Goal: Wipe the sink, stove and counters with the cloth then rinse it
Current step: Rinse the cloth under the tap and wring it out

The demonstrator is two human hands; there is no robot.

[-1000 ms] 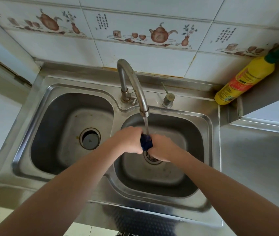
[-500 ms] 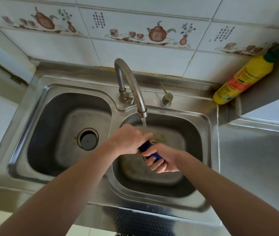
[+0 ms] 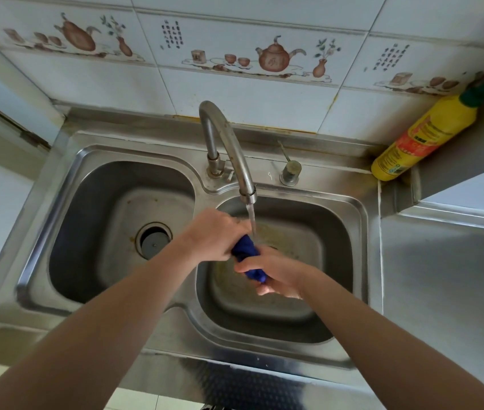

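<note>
Under tap [image 3: 236, 161], cloth [image 3: 246, 253] gripped btwn L hand [image 3: 214, 235] & R hand [image 3: 279, 276].

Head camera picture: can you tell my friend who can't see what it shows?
Two bare hands, the left hand and right hand, grip a bunched blue cloth under water running from a curved faucet into the right basin of a steel double sink. A yellow bottle leans in the back right corner, below tiles painted with teapots.

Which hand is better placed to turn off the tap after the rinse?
Probably the left hand: it is nearer the tap base. Both hands grip the cloth; the right hand sits lower in the basin.
</note>
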